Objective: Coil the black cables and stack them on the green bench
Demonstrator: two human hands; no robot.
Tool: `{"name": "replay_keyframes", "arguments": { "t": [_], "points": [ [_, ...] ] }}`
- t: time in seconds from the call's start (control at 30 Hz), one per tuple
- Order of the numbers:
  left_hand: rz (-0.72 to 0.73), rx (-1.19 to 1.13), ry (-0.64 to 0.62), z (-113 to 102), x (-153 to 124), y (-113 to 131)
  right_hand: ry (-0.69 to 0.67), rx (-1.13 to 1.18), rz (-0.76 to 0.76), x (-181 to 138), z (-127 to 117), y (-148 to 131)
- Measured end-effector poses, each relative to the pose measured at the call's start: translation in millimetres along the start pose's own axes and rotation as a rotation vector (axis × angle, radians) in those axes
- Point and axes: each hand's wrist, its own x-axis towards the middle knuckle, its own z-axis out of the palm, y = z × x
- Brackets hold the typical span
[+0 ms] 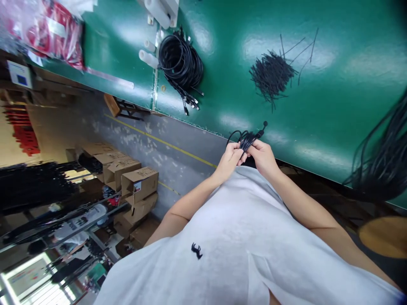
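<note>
A coiled black cable (pixel 246 139) is gathered between my two hands at the table's front edge, with one dark end sticking out toward the table. My left hand (pixel 231 157) is closed around the coil's near left side. On the right side of the same coil, my right hand (pixel 261 155) pinches with its thumb and fingers. Part of the coil is hidden behind the fingers. Beyond my hands, a loose pile of short black twist ties (pixel 272 75) lies on the green tabletop (pixel 222 84).
Wound black cables with metal plugs (pixel 181 63) lie at the left, beside white plastic rolls (pixel 149 58). Loose black cables (pixel 381 156) hang over the right edge. Red goods in plastic bags (pixel 59 34) are far left. Cardboard boxes (pixel 140 184) and a stool (pixel 384 236) stand below.
</note>
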Motion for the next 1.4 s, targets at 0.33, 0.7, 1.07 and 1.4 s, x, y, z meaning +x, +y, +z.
{"name": "replay_keyframes", "arguments": {
  "t": [0.33, 0.7, 1.07, 1.4],
  "points": [
    [0.101, 0.072, -0.033, -34.7, 5.0, 3.4, -0.173, -0.16, -0.09, 14.4, 17.7, -6.0],
    [0.096, 0.467, -0.127, -55.6, 14.1, 8.9, -0.244, -1.576, -1.38, 15.8, 3.6, -38.9],
    [-0.079, -0.134, -0.376, -67.8, 21.1, 12.8, -0.591, -1.828, -1.71, 18.8, 16.0, -90.7],
    [-0.163, -0.146, -0.334, -55.9, 30.0, 10.4, -0.731, -2.015, -1.595, 16.8, 21.1, -88.2]
  ]
}}
